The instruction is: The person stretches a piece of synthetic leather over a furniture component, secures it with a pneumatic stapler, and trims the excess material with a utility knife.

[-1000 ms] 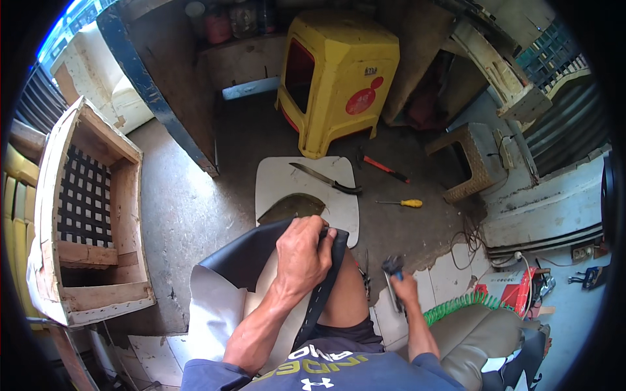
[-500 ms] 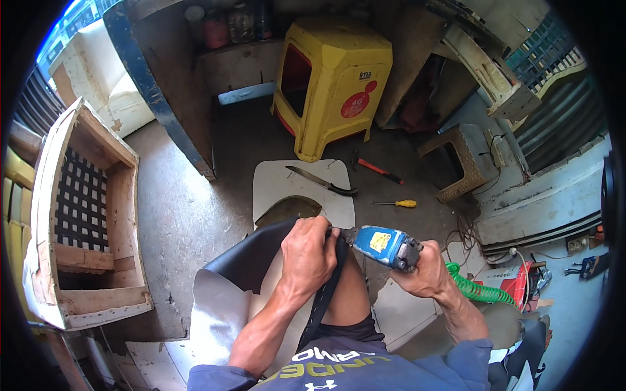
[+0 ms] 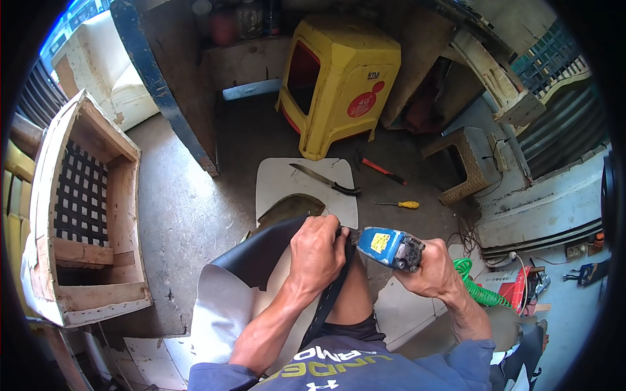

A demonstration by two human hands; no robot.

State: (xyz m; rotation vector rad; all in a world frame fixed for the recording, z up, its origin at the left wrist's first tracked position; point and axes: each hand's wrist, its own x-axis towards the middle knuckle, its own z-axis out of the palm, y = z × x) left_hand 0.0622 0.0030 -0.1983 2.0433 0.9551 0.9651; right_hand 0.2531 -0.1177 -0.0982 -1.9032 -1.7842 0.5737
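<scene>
My left hand (image 3: pixel 317 253) is closed on the edge of a black upholstery vinyl sheet (image 3: pixel 268 246) that lies over a pale board or panel on my lap. Its pale grey backing (image 3: pixel 222 313) hangs to the left. A row of staples dots the black strip (image 3: pixel 324 305) running down toward my body. Wrapped round the handle of a blue air stapler (image 3: pixel 389 247) is my right hand (image 3: pixel 430 270). The stapler's nose points left, at the edge beside my left fingertips; whether it touches cannot be seen. A green coiled hose (image 3: pixel 479 290) trails right from behind the right hand.
A knife (image 3: pixel 326 179) lies on a white board (image 3: pixel 277 179) on the floor. Beyond are a hammer (image 3: pixel 381 171), a yellow screwdriver (image 3: pixel 401 204) and a yellow plastic stool (image 3: pixel 352 65). A wooden chair frame with black webbing (image 3: pixel 124 215) stands left, a woven stool (image 3: pixel 466 163) right.
Both hands, with the stapler and the vinyl edge, have shifted slightly to the right. The view has shifted a little too. Both grips stay the same.
</scene>
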